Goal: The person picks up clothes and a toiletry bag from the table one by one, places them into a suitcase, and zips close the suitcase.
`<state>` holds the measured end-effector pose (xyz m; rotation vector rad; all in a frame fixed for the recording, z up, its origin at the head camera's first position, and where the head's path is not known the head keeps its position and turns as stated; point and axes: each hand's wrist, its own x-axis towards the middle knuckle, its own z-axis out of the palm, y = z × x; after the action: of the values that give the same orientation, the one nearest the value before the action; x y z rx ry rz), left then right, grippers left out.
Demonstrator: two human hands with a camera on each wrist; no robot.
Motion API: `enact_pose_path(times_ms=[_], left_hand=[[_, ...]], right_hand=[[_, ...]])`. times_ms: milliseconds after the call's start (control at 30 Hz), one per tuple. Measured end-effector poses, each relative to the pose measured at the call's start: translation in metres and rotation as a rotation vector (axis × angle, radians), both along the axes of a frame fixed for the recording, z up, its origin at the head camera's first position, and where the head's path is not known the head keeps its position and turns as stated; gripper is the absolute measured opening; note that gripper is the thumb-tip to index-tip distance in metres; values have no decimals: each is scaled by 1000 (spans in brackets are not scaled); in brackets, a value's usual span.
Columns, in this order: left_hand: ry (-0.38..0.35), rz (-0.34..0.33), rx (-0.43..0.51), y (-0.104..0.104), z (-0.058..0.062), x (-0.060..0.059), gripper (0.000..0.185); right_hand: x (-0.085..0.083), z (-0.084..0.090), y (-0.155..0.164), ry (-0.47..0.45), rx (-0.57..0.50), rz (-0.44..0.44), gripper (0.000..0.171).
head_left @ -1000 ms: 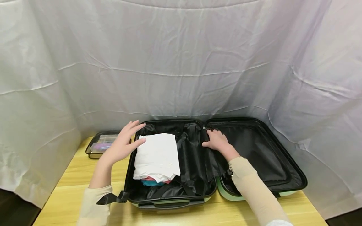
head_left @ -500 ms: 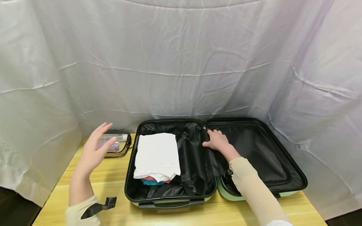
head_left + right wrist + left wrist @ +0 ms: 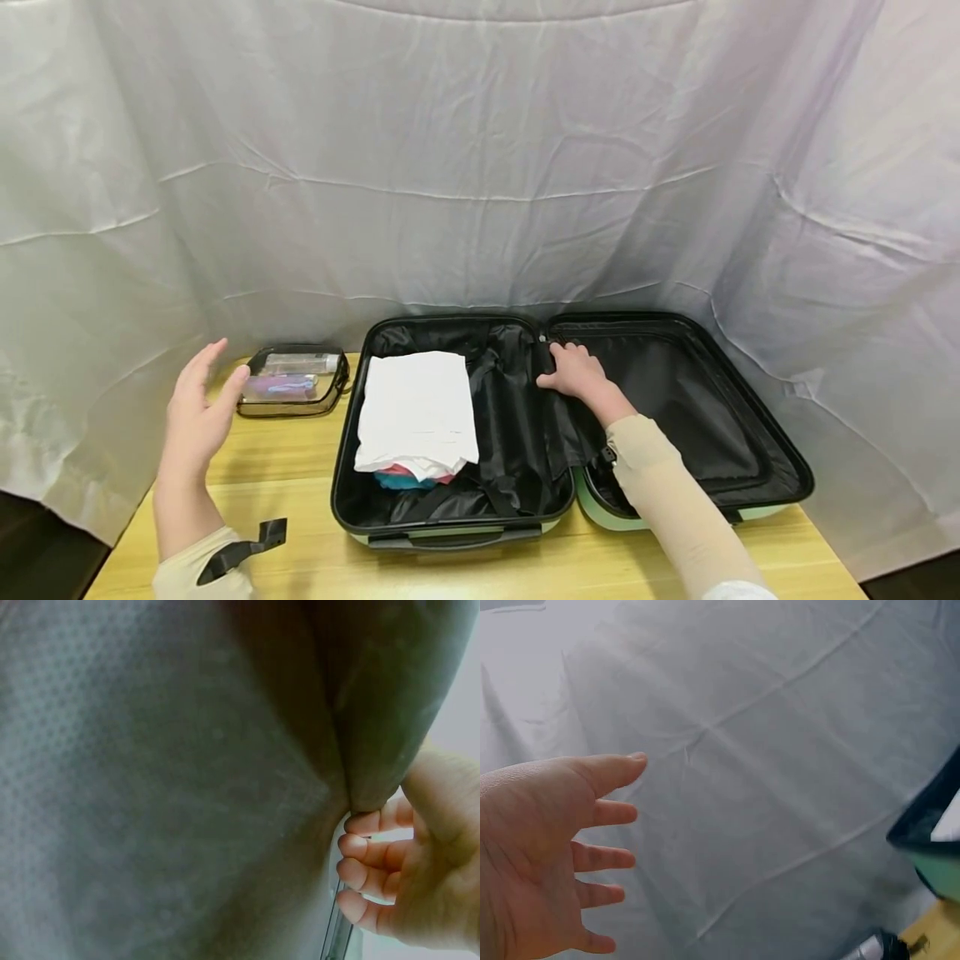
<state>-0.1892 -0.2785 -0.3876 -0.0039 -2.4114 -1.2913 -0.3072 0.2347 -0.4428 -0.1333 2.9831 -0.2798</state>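
A pale green suitcase [image 3: 408,531] with black lining lies spread wide on the table. In its left half rests a folded white garment [image 3: 416,408], with red and teal cloth [image 3: 405,482] showing beneath. My right hand [image 3: 576,372] grips the black fabric flap [image 3: 568,437] along the hinge side; in the right wrist view the fingers curl at the edge of this dark fabric [image 3: 187,787], which hides the thumb. My left hand [image 3: 191,425] holds nothing, its fingers extended and thumb spread, over the table left of the suitcase. Beside it lies a clear black-edged pouch [image 3: 288,409].
Inside the pouch are a clear bottle [image 3: 296,364] and a purple packet [image 3: 281,387]. The suitcase's right half [image 3: 675,400] lies flat with its black lining up. A grey-white curtain [image 3: 480,167] encloses the wooden table [image 3: 360,575] at the back and sides.
My left hand has moved left, away from the white garment and past the pouch, staying spread. My right hand stays on the flap, and the suitcase has not moved.
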Motion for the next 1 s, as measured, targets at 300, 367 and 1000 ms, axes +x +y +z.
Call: enact_pose_path(times_ms=[300,367,1000], left_hand=[[-34,81,-80,-18,-21,-26,61],[-44,96,-114,-22,-27,-33,62],[-186,178,-225,-51,-64,-82,70]], right_hand=[[0,4,-3,-18,2,-12,77],[1,5,-3,-22,1,-14,77],[3,5,-4,-16,-11,-10,75]])
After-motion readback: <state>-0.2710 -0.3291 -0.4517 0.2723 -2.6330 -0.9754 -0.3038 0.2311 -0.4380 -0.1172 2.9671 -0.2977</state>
